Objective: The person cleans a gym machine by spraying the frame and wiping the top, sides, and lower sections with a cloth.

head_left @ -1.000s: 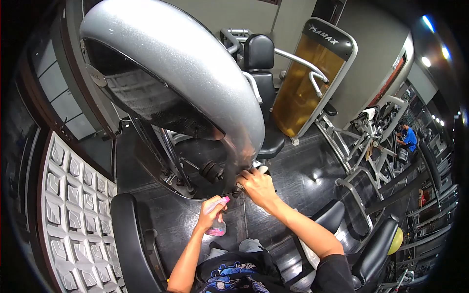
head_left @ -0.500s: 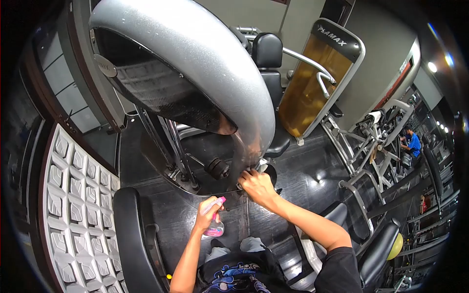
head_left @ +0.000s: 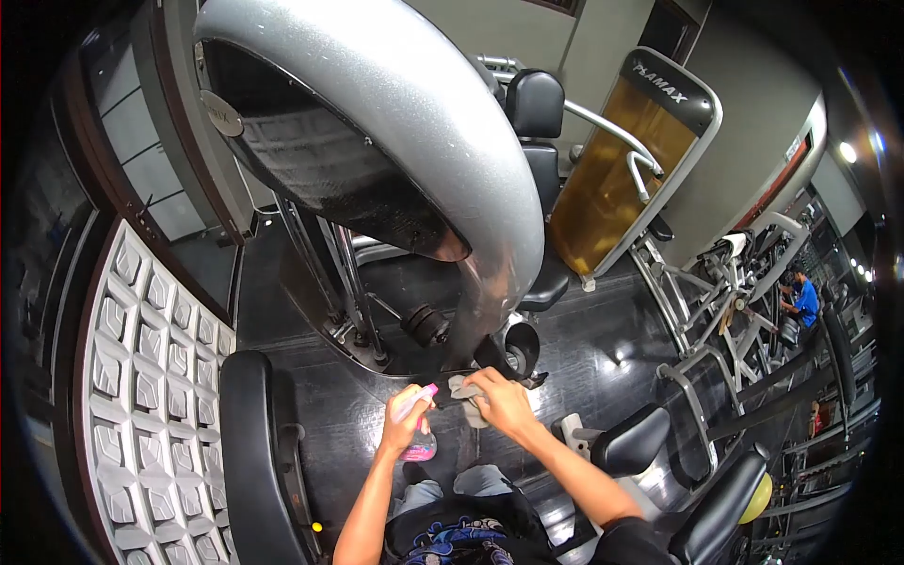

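My left hand [head_left: 403, 421] is wrapped round the neck of a spray bottle [head_left: 419, 448] with a pink trigger head and pink label. To its right, my right hand [head_left: 501, 402] grips a grey cloth [head_left: 468, 396] that hangs from the fingers. Both hands are in front of the base of a machine with a big curved silver frame [head_left: 452, 122] and a dark side panel [head_left: 320, 151]. The cloth is apart from the frame. A dark round cup-like part [head_left: 520, 349] sits just beyond my right hand.
Black padded seats stand at the left [head_left: 247, 452] and right [head_left: 633, 441]. Behind is a machine with an amber panel [head_left: 612, 169]. White patterned wall panels [head_left: 155, 395] line the left. A person in blue [head_left: 805, 301] is far right.
My right hand has drawn back from the silver frame towards me, and the cloth now shows clearly below its fingers. My left hand still holds the bottle, slightly lower. The view has shifted a little.
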Action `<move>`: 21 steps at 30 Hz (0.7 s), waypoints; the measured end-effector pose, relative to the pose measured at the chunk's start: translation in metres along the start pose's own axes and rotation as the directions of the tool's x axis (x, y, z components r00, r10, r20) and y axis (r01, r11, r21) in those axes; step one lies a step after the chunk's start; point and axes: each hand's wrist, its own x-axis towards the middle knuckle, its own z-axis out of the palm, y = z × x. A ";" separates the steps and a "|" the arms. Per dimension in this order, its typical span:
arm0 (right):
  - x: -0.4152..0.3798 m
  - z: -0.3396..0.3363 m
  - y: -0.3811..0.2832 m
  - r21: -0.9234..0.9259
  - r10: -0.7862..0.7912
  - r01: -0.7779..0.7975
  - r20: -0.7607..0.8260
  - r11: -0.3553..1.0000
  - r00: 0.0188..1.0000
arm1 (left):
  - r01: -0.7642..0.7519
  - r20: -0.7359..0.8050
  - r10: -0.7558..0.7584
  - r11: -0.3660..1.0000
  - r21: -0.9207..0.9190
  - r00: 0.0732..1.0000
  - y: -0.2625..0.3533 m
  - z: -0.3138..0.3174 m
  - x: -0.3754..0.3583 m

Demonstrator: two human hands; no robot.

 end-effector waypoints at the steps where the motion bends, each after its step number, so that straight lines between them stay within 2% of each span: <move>1: -0.005 0.000 0.002 0.124 0.061 -0.050 -0.082 0.991 0.995 | -0.011 -0.038 0.011 1.000 0.011 0.999 0.000 0.004 0.000; 2: -0.011 0.004 0.006 0.128 0.060 -0.050 -0.078 0.991 0.995 | -0.022 -0.075 0.024 0.999 0.025 0.997 0.000 0.008 0.001; 3: -0.017 0.010 0.012 0.344 0.207 -0.154 -0.120 0.926 0.971 | -0.021 -0.079 0.023 0.999 0.029 0.997 0.000 0.011 0.002; 4: -0.023 0.017 0.017 0.547 0.353 -0.232 -0.126 0.804 0.927 | -0.056 -0.101 0.063 0.996 0.068 0.993 -0.001 0.014 0.005; 5: -0.031 0.023 0.019 0.604 0.419 -0.258 -0.139 0.754 0.897 | -0.095 -0.123 0.108 0.990 0.108 0.987 -0.001 0.017 0.008; 6: -0.038 0.028 0.021 0.608 0.414 -0.254 -0.137 0.753 0.900 | -0.097 -0.128 0.111 0.989 0.112 0.986 0.001 0.021 0.011; 8: -0.049 0.034 0.027 0.928 0.503 -0.226 0.049 0.296 0.863 | -0.113 -0.163 0.140 0.980 0.161 0.977 0.006 0.030 0.016; 9: -0.052 0.031 0.024 0.977 0.481 -0.210 0.199 -0.032 0.853 | -0.126 -0.188 0.152 0.981 0.145 0.970 0.004 0.034 0.019; 10: -0.059 0.034 0.035 0.943 0.402 -0.224 0.309 -0.245 0.862 | -0.131 -0.195 0.159 0.980 0.148 0.968 0.003 0.038 0.022; 12: -0.067 0.030 0.039 0.868 0.298 -0.225 0.379 -0.443 0.876 | -0.168 -0.188 0.217 0.955 0.244 0.958 0.005 0.044 0.025; 16: -0.078 0.028 0.035 0.898 0.258 -0.194 0.311 -0.394 0.915 | -0.143 -0.242 0.189 0.970 0.195 0.952 0.008 0.056 0.026; 18: -0.079 0.038 0.038 0.970 0.323 -0.244 0.230 0.005 0.918 | -0.134 -0.273 0.183 0.973 0.189 0.944 0.008 0.058 0.027; 20: -0.078 0.041 0.041 0.969 0.321 -0.247 0.235 -0.004 0.917 | -0.122 -0.277 0.174 0.973 0.198 0.945 0.010 0.060 0.026; 21: -0.076 0.037 0.038 0.968 0.319 -0.246 0.221 0.042 0.922 | -0.131 -0.286 0.196 0.964 0.231 0.938 0.010 0.060 0.027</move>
